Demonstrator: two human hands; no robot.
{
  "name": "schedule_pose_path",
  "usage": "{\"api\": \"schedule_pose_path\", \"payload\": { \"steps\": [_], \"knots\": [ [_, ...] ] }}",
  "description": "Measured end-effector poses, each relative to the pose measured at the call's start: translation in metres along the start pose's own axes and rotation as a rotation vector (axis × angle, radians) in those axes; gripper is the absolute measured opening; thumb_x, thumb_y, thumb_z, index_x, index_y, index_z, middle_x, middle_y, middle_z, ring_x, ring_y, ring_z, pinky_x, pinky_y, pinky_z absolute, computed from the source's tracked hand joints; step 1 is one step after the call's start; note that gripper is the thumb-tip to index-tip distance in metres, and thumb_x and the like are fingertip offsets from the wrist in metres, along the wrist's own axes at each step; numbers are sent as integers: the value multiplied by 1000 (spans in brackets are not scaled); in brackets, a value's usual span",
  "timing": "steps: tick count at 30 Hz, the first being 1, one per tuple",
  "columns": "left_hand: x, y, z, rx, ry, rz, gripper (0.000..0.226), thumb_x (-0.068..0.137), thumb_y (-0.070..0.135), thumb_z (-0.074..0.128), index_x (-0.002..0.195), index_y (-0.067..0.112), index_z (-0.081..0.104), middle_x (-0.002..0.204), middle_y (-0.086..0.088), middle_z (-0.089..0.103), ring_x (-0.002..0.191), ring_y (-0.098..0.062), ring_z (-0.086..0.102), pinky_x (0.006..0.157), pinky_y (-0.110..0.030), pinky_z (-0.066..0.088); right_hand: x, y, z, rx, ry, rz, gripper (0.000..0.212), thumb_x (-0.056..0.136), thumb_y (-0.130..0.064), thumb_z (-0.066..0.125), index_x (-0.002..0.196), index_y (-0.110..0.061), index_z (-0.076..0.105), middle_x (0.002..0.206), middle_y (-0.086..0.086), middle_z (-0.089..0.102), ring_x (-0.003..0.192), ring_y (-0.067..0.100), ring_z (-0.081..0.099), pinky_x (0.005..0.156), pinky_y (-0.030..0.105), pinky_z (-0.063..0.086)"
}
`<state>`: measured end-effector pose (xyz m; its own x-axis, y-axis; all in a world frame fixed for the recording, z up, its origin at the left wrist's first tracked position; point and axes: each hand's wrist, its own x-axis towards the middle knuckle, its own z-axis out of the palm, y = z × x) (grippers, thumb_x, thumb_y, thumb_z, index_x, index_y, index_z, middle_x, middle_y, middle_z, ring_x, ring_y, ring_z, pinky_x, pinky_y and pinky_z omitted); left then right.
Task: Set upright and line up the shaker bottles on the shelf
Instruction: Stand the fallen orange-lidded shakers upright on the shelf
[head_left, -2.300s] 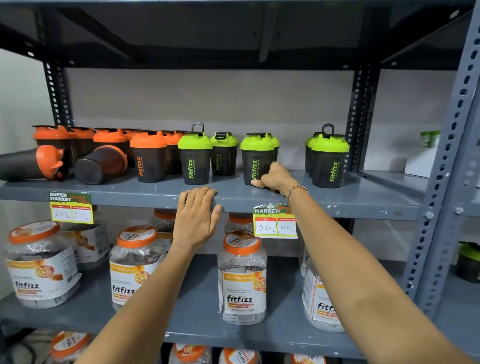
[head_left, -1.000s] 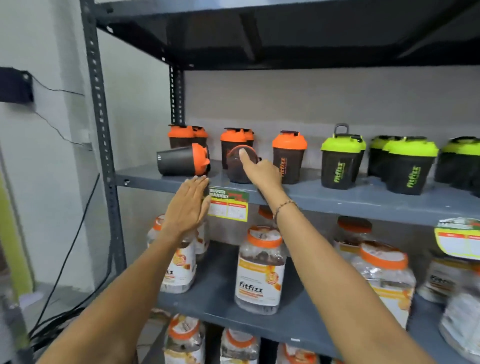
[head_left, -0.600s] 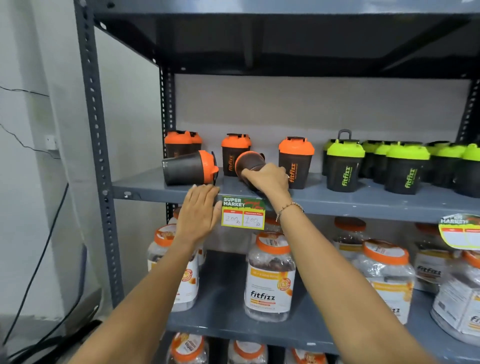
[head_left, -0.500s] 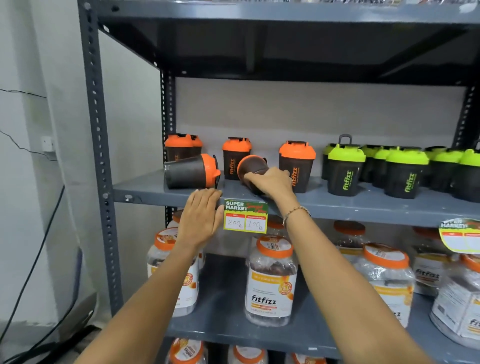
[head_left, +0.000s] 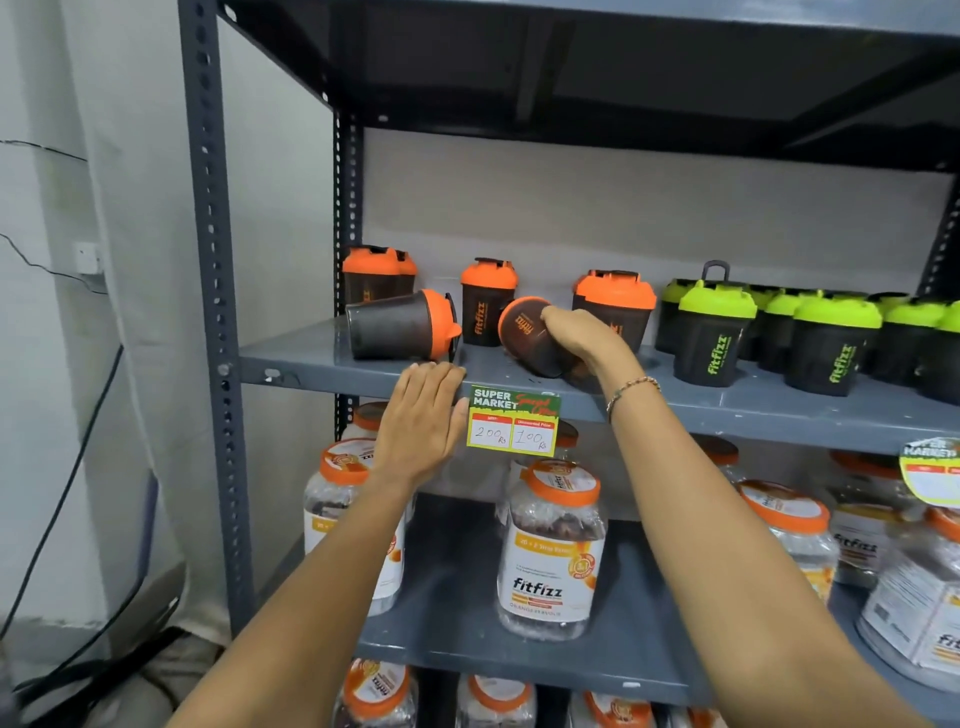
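On the grey shelf (head_left: 322, 366) stand black shaker bottles with orange lids (head_left: 615, 306) at the left and green lids (head_left: 714, 332) at the right. My right hand (head_left: 582, 338) grips a tipped orange-lid shaker (head_left: 524, 332), tilted with one end facing me. Another orange-lid shaker (head_left: 402, 325) lies on its side at the shelf's left end, lid pointing right. My left hand (head_left: 423, 415) rests flat with spread fingers on the shelf's front edge just below that lying bottle, holding nothing.
A price tag (head_left: 514, 421) hangs from the shelf edge between my hands. Large clear Fitfizz jars (head_left: 553, 551) with orange lids fill the shelves below. A perforated grey upright (head_left: 210, 260) bounds the left side, with wall and cables beyond.
My view swung left from the green bottles to the orange ones. My right hand reached the tipped shaker and closed on it, tilting it. My left hand followed along the shelf edge.
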<state>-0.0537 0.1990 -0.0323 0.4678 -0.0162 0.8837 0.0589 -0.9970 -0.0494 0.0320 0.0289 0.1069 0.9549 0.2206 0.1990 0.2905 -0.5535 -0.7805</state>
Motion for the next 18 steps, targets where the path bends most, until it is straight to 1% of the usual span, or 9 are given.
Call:
{"api": "schedule_pose_path", "payload": {
  "steps": [2,5,7,9,11,13,14,16,18],
  "knots": [
    [0,-1,2,5,7,6,40,94,30,40,120,6,58,120,-11,60,112,-29,55,107,-39,29,1,-3,-2,-67,-34,9,69,87,-55,52,136,-7,46,140,15,50,114,34,54,92,40,50],
    [1,-5,4,26,11,38,42,93,31,39,120,6,59,119,-12,61,110,-29,56,105,-38,30,0,-8,-10,-112,-101,41,77,79,-53,67,136,-7,44,140,13,46,112,34,56,87,43,57],
    [2,-10,5,49,-1,67,43,93,33,39,121,6,59,120,-12,61,109,-30,57,103,-38,30,-2,-7,-14,72,-173,100,71,78,-47,72,134,-11,46,139,12,46,112,32,57,73,39,61],
    [3,-13,7,62,-1,94,44,93,33,38,121,6,58,120,-12,61,109,-30,57,102,-38,29,-2,2,-14,420,-276,155,53,79,-39,75,120,-13,53,135,16,51,111,31,60,64,39,62],
    [4,-14,9,64,28,103,44,93,33,39,120,6,58,119,-12,61,108,-29,57,102,-38,29,-1,13,-10,803,-383,154,42,81,-33,74,112,-11,55,127,20,57,106,31,63,67,43,62],
    [3,-14,12,63,69,107,43,92,33,40,120,6,58,118,-13,62,109,-28,53,102,-38,29,0,22,-1,1063,-442,116,45,83,-28,72,118,-5,54,124,22,60,109,33,63,78,47,60],
    [3,-15,14,61,85,111,42,92,33,40,120,7,57,118,-13,62,110,-27,51,102,-38,29,0,25,3,1129,-457,96,48,83,-24,72,120,-1,53,123,24,60,110,35,62,82,48,59],
    [3,-15,16,60,106,120,41,91,33,40,121,8,54,118,-13,62,111,-26,49,102,-38,29,2,25,9,1158,-473,64,48,80,-16,74,119,3,52,119,27,60,108,36,63,86,47,58],
    [3,-16,17,59,126,131,41,91,33,40,121,8,52,118,-13,62,111,-25,47,102,-38,29,5,23,10,1063,-453,35,50,79,-9,75,121,6,52,118,25,62,108,33,64,90,43,56]
  ]
}}
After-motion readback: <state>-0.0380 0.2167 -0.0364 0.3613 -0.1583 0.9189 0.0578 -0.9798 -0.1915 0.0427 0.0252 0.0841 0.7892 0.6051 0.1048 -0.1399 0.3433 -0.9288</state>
